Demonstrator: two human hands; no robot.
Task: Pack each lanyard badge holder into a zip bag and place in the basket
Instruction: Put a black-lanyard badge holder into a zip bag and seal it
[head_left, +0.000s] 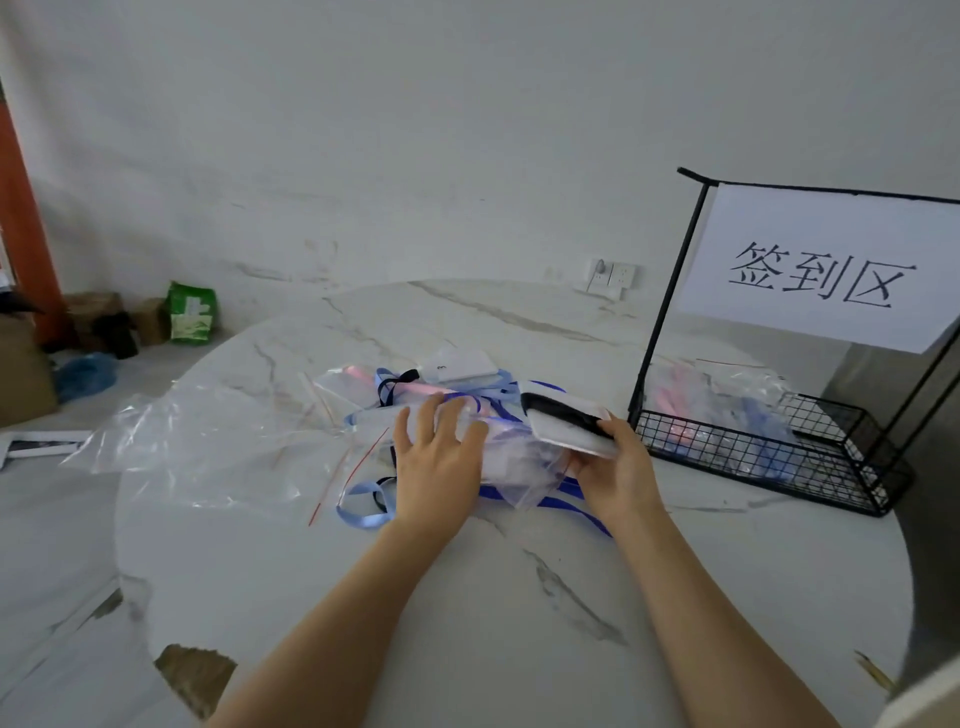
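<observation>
Two hands busy: left hand (436, 457) spread flat on zip bag (519, 467) on tabletop (467, 597), right hand (613, 462) pinching badge holder (566, 423) beside basket (769, 452); risk: loose blue ribbon (571, 499) snags at bag mouth

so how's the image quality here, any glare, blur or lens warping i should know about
Head view: soft, even light with only faint shadows under the hands; the left hand looks slightly motion-blurred; mild sheen on the loose clear zip bags makes their edges hard to trace; wide-angle warping bows the table edge and tilts the basket frame; the background floor clutter is soft.
</observation>
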